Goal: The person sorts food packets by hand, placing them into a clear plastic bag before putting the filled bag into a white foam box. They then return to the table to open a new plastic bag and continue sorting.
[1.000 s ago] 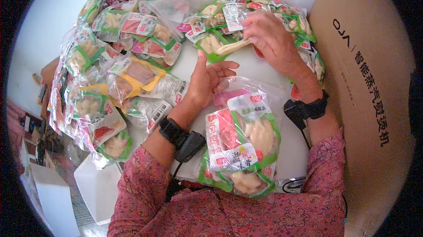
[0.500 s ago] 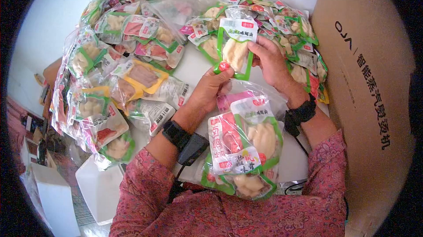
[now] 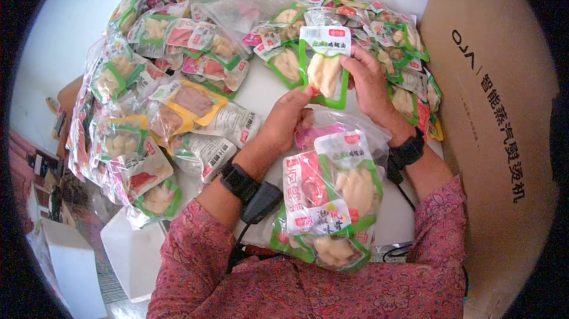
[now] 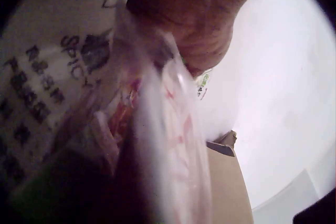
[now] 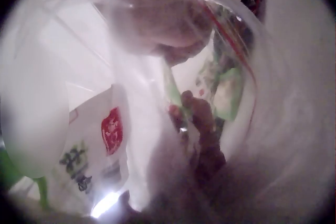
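Note:
A green-edged sachet with pale pieces behind its window is held upright between both hands in the head view. The left hand pinches its lower left corner, while the right hand grips its right edge with the thumb in front. Just below them lies a clear plastic bag with several sachets in it, close to the person's front. The left wrist view shows the left hand behind blurred clear plastic; in the right wrist view the right hand shows through the plastic film.
Filled clear bags of sachets are heaped along the left of the white table. Another heap of sachets lies at the back right. A large cardboard box stands along the right side, and a white container is at the lower left.
The sachet, first seen nearly edge-on in the right hand, was turned face-up and its corner taken by the left hand. Since then, it has shifted slightly right.

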Tool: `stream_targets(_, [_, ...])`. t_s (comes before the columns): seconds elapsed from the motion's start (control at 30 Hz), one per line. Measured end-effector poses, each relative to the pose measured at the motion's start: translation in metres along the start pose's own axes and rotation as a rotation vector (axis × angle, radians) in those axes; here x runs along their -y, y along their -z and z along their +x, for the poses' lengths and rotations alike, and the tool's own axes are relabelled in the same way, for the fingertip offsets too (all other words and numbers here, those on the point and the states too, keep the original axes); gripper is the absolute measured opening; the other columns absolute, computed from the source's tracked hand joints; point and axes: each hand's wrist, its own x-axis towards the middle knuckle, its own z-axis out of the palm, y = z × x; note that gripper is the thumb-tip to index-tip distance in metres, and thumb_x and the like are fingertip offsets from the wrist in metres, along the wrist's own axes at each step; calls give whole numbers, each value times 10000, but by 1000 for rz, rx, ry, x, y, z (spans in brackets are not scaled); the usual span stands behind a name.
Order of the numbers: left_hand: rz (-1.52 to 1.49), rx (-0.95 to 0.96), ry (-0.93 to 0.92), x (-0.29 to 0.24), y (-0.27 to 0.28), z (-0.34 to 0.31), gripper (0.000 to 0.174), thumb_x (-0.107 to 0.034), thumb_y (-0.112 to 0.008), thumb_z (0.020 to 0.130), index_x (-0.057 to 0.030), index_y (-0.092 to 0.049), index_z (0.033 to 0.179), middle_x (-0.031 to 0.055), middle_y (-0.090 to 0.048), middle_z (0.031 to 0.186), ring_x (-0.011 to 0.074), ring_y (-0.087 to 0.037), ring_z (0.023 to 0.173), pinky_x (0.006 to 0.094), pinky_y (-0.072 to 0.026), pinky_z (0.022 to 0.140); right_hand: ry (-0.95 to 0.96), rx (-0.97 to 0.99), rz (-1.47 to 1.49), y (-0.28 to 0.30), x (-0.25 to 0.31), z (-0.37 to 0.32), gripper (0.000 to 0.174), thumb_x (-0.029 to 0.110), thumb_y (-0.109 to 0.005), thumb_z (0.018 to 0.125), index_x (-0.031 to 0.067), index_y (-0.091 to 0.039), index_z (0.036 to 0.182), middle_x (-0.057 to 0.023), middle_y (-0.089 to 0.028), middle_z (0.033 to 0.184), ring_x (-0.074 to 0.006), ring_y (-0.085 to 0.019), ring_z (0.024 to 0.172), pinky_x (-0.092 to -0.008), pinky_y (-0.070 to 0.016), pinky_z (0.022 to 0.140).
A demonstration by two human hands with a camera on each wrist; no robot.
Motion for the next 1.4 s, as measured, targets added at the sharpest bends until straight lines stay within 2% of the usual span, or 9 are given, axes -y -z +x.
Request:
stream_targets(0.07, [67, -15, -112, 2, -2, 1, 218, -281, -508, 860, -78, -530, 936, -36, -487, 592, 44, -328, 381, 194, -255, 322, 19, 14, -15, 1, 0, 0, 138, 193, -495, 812, 98, -564, 885, 48, -540, 729, -25, -469, 610, -181, -373, 492])
stream_targets(0.27, [83, 9, -127, 1, -3, 2, 133, -195, -506, 867, -86, -523, 942, -35, -549, 681, 16, -340, 400, 160, -259, 337, 72, 50, -69, 4, -5, 3, 141, 188, -488, 823, 77, -552, 880, 41, -526, 737, -13, -448, 627, -182, -359, 499])
stream_targets(0.33, [98, 7, -140, 2, -2, 3, 136, -194, -509, 866, -91, -511, 953, -22, -561, 694, 18, -333, 390, 165, -257, 329, 261, 59, -38, 0, -8, 5, 134, 154, -486, 826, 57, -551, 892, 38, -526, 749, -19, -451, 644, -186, -366, 524])
stream_targets(0.47, [155, -13, -150, 3, -1, 2, 153, -187, -513, 861, -100, -471, 980, 26, -592, 732, 24, -313, 365, 179, -250, 302, 238, 83, -77, 3, -4, 3, 133, 129, -484, 828, 39, -549, 900, 33, -532, 762, -30, -462, 664, -188, -377, 560])
stream_targets(0.53, [164, -30, -143, 3, 0, 3, 161, -188, -514, 861, -102, -459, 986, 41, -594, 733, 27, -309, 358, 184, -244, 291, 128, 88, -119, 3, 1, 0, 140, 137, -482, 831, 38, -547, 906, 27, -540, 781, -36, -471, 680, -193, -386, 585])
stream_targets(0.97, [169, -63, -176, 5, -1, 3, 151, -191, -534, 849, -126, -428, 936, 88, -618, 782, 34, -289, 333, 193, -224, 268, 110, 113, -26, 4, -8, 2, 157, 136, -470, 837, 40, -547, 934, 27, -546, 803, -29, -475, 691, -185, -391, 588])
stream_targets(1.1, [250, -98, -145, 6, -2, 4, 138, -183, -530, 849, -122, -437, 931, 90, -621, 778, 34, -288, 335, 193, -219, 272, 99, 119, 21, 4, -13, 4, 169, 121, -463, 832, 30, -549, 946, 18, -556, 822, -38, -487, 715, -194, -406, 616])
stream_targets(1.27, [308, -92, -128, 5, -1, 2, 154, -186, -502, 855, -109, -448, 977, 8, -503, 557, 54, -306, 336, 214, -230, 282, 124, 115, -36, 6, -13, 4, 177, 100, -458, 820, 16, -548, 946, 10, -559, 830, -56, -501, 750, -210, -417, 666])
stream_targets(1.4, [306, -112, -111, 0, -10, -3, 126, -113, -477, 856, -74, -431, 966, 11, -470, 594, 60, -351, 368, 211, -242, 303, 117, 131, -44, 6, -12, 3, 178, 93, -455, 816, 10, -549, 942, 4, -564, 842, -60, -506, 762, -215, -419, 692])
